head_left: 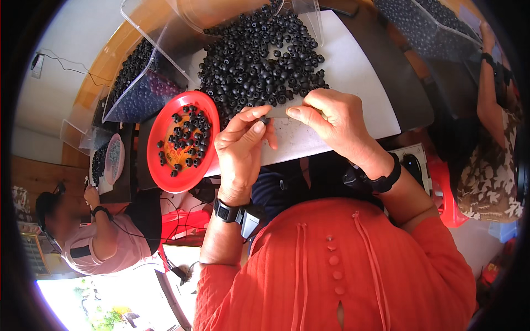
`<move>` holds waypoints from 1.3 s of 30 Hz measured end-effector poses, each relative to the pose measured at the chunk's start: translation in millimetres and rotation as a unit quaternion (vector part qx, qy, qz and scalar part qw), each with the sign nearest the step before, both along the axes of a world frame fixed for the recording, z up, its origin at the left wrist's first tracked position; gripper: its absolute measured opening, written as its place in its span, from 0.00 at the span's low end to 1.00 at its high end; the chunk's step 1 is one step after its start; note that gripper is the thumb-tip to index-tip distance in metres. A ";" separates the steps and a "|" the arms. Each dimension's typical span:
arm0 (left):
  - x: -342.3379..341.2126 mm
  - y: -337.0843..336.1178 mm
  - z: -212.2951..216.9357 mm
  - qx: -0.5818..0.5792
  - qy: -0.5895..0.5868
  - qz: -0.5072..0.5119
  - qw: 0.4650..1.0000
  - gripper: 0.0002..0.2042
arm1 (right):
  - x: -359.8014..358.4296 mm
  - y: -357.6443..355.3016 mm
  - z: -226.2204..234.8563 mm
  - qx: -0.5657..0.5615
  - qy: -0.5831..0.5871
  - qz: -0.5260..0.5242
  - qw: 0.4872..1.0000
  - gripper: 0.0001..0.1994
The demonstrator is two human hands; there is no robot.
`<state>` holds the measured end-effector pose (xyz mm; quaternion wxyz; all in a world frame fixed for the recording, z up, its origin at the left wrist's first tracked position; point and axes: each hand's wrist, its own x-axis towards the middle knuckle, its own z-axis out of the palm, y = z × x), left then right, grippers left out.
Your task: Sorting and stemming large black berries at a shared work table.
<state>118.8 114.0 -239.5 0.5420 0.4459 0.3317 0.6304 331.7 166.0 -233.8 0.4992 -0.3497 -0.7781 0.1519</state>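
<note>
Between the thumb and fingers of my left hand (240, 151) is a small round black bead-like piece (265, 119). My right hand (341, 122) is closed in a pinch just to its right, thumb and forefinger pointing at the piece. Something thin and pale seems to reach from that pinch toward the piece, too fine to name. Just beyond both hands, a large heap of similar black pieces (254, 66), many with a hole, lies on a white board (356, 60). Left of my left hand, a red plate (157, 149) holds several more pieces.
A clear plastic bin (144, 91) of black pieces stands at the far left, another (436, 25) at the far right. A co-worker (105, 237) sits at left near a pink plate (114, 160); another person's arm (491, 94) shows at right. Cables (179, 218) hang at lower left.
</note>
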 end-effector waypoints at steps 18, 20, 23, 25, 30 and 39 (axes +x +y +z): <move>4.0 -2.1 1.6 0.004 -0.003 0.006 1.000 0.12 | -1.4 3.9 -4.7 0.022 -0.007 -0.005 1.000 0.23; 2.8 -1.9 0.0 0.009 -0.008 -0.002 1.000 0.12 | -2.4 4.2 -3.0 0.019 -0.009 0.000 1.000 0.23; 5.8 -2.9 2.0 0.001 -0.019 0.009 1.000 0.12 | -2.2 5.7 -4.9 0.031 -0.012 0.003 0.999 0.23; 5.1 -2.1 1.2 -0.001 -0.023 0.007 1.000 0.12 | -1.9 6.4 -5.1 0.041 -0.015 0.002 0.999 0.23; 3.5 -2.0 -0.7 0.003 -0.025 0.002 1.000 0.12 | -0.8 4.8 -0.9 0.034 -0.031 0.008 0.999 0.23; 6.9 -3.4 2.2 -0.006 -0.022 -0.007 1.000 0.11 | 3.3 2.7 -1.5 0.023 -0.026 0.041 0.999 0.15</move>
